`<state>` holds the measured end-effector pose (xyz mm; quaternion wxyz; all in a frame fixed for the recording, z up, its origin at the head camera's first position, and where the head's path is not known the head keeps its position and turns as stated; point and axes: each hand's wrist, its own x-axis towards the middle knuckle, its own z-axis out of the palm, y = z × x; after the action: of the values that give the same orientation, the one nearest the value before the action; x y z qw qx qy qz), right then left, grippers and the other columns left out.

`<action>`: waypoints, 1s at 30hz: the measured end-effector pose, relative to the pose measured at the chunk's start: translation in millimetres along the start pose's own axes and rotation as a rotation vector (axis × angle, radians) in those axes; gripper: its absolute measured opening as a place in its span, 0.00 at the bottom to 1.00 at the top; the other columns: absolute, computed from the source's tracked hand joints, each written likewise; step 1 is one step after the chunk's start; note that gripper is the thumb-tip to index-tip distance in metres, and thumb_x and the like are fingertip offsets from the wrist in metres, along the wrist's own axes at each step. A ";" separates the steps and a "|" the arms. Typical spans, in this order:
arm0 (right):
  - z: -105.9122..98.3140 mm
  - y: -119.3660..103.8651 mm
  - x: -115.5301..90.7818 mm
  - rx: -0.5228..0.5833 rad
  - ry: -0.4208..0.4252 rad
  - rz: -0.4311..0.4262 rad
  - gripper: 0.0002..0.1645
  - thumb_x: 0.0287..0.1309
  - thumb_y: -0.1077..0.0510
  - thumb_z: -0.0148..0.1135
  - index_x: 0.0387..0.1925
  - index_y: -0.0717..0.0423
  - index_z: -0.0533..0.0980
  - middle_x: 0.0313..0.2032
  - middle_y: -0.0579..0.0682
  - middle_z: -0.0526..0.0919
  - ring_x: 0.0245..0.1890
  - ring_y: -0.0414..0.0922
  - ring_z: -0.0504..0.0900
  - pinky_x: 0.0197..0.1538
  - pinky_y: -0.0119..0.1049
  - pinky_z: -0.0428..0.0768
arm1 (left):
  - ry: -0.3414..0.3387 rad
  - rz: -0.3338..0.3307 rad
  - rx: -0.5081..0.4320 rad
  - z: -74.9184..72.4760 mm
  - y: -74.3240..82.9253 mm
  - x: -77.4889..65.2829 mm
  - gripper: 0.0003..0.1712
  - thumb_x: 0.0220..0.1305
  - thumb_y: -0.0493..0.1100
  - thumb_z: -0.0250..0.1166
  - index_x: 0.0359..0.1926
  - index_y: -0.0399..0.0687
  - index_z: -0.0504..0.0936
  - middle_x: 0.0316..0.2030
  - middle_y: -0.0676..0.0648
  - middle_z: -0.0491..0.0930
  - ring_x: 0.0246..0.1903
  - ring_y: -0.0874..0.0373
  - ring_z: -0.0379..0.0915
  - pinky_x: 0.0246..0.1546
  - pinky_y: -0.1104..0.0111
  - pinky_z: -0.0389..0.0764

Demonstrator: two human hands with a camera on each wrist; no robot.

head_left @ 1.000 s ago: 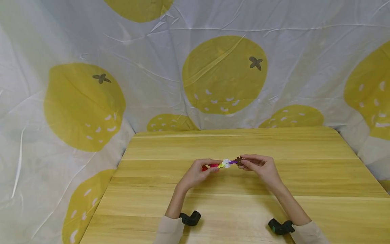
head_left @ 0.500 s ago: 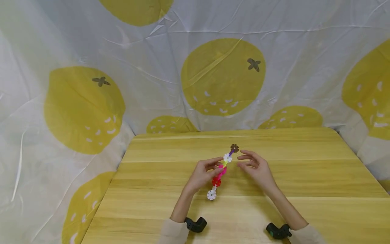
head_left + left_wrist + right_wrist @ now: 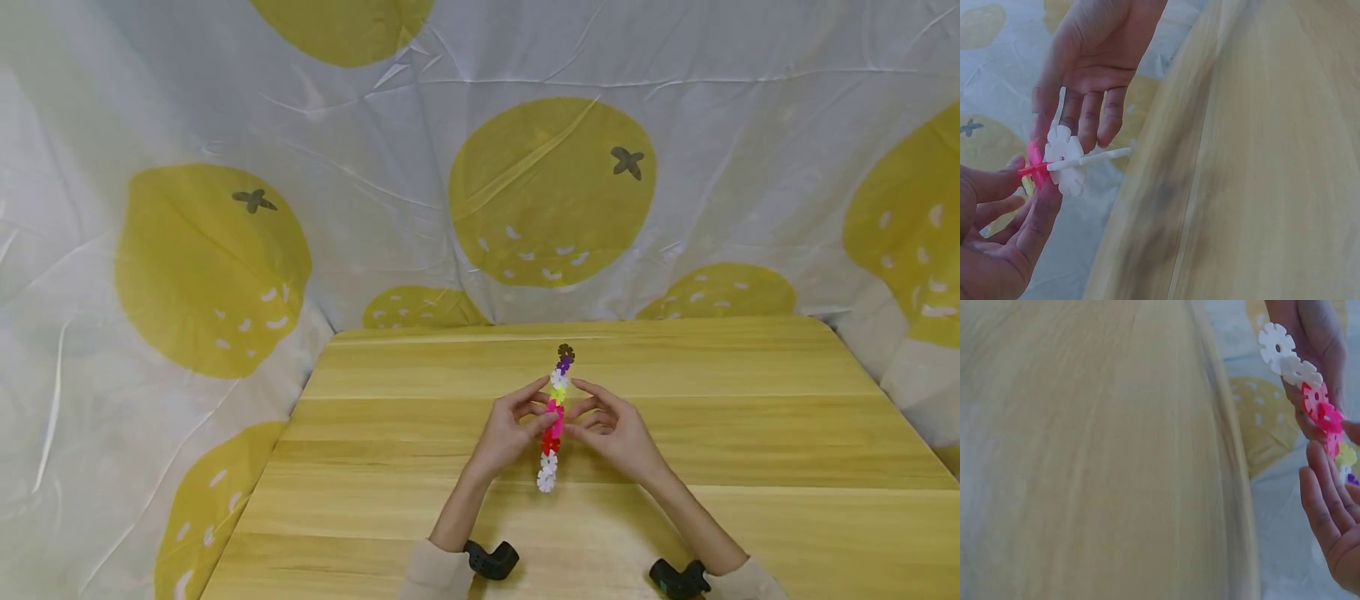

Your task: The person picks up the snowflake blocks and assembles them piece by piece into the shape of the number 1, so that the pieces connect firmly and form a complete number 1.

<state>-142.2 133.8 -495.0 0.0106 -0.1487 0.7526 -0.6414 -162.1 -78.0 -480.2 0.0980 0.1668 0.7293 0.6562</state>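
A chain of interlocked plastic snowflake discs (image 3: 551,447) runs lengthwise away from me in the head view. Its colours go from a brown disc (image 3: 566,353) at the far end through purple, white, yellow, pink and red to white discs (image 3: 546,481) at the near end. My left hand (image 3: 506,437) pinches the chain at its pink middle, between thumb and fingers. From the other side, my right hand (image 3: 618,437) has its fingertips right at the pink discs (image 3: 1329,417). The right hand's fingers look relaxed and mostly extended in the right wrist view.
A light wooden table (image 3: 787,433) lies under the hands. Behind it and at the sides hangs a pale cloth (image 3: 375,183) printed with lemons. Black camera mounts (image 3: 492,560) sit at both wrists, beside beige sleeves.
The chain has turned from crosswise to lengthwise. My right hand let go of the brown disc, drew away, then came in beside the pink middle; my left hand kept its pinch.
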 end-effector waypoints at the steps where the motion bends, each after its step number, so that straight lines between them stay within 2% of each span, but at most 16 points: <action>1: 0.1 0.2 -0.3 -0.005 -0.013 -0.006 0.42 0.60 0.64 0.74 0.73 0.57 0.68 0.46 0.66 0.83 0.36 0.40 0.87 0.42 0.29 0.86 | 0.008 0.002 -0.003 -0.1 -0.4 0.2 0.33 0.70 0.33 0.67 0.74 0.45 0.72 0.54 0.32 0.79 0.42 0.59 0.81 0.37 0.74 0.85; 4: 1.0 0.3 -0.7 -0.017 -0.062 -0.011 0.43 0.59 0.64 0.74 0.74 0.58 0.68 0.44 0.65 0.83 0.35 0.41 0.87 0.41 0.30 0.86 | 0.014 -0.001 -0.014 -0.5 -1.1 0.8 0.34 0.69 0.32 0.68 0.74 0.45 0.72 0.55 0.32 0.78 0.45 0.54 0.81 0.39 0.72 0.87; 6: 1.5 0.7 -0.5 -0.033 -0.083 -0.011 0.43 0.60 0.63 0.74 0.74 0.59 0.67 0.44 0.64 0.83 0.34 0.40 0.86 0.41 0.30 0.86 | -0.010 -0.002 -0.014 -0.8 -1.3 1.1 0.37 0.68 0.32 0.68 0.75 0.46 0.69 0.57 0.32 0.77 0.49 0.51 0.81 0.41 0.72 0.86; 13: -2.8 3.5 1.5 0.003 -0.064 0.013 0.41 0.62 0.67 0.70 0.74 0.66 0.65 0.45 0.67 0.82 0.35 0.37 0.86 0.40 0.29 0.85 | -0.207 -0.022 -0.045 -0.8 -0.2 -0.4 0.60 0.56 0.23 0.73 0.83 0.54 0.53 0.68 0.36 0.67 0.60 0.47 0.76 0.49 0.69 0.86; 17: -6.7 5.6 1.6 0.009 -0.053 0.011 0.40 0.63 0.67 0.70 0.74 0.66 0.65 0.46 0.68 0.82 0.35 0.37 0.86 0.39 0.29 0.84 | -0.284 -0.009 -0.012 0.2 -1.4 -1.4 0.60 0.56 0.22 0.73 0.83 0.51 0.53 0.75 0.37 0.63 0.64 0.44 0.73 0.55 0.64 0.85; 22: -6.7 8.1 1.4 0.022 -0.030 0.002 0.40 0.63 0.68 0.69 0.73 0.67 0.65 0.46 0.70 0.82 0.34 0.36 0.86 0.39 0.28 0.84 | -0.321 -0.013 -0.001 0.9 -3.1 -3.2 0.60 0.56 0.23 0.73 0.83 0.48 0.52 0.78 0.36 0.59 0.65 0.37 0.71 0.59 0.57 0.83; 27: -6.8 10.6 2.9 0.033 0.009 -0.058 0.38 0.63 0.71 0.67 0.73 0.68 0.66 0.45 0.71 0.82 0.33 0.34 0.86 0.39 0.27 0.84 | -0.344 -0.003 0.010 1.7 -1.0 -3.6 0.65 0.54 0.25 0.76 0.84 0.49 0.47 0.81 0.41 0.53 0.67 0.38 0.70 0.61 0.54 0.82; 30: -8.1 10.8 5.1 0.033 0.012 -0.061 0.38 0.63 0.71 0.67 0.73 0.69 0.66 0.45 0.71 0.82 0.34 0.34 0.87 0.40 0.28 0.85 | -0.348 0.000 0.044 2.4 0.8 -1.1 0.66 0.54 0.26 0.77 0.84 0.49 0.45 0.81 0.42 0.53 0.68 0.41 0.71 0.62 0.53 0.80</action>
<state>-151.0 141.9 -503.2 -0.0112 -0.1676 0.7371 -0.6546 -160.1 -76.1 -479.7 0.2192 0.2801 0.7155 0.6013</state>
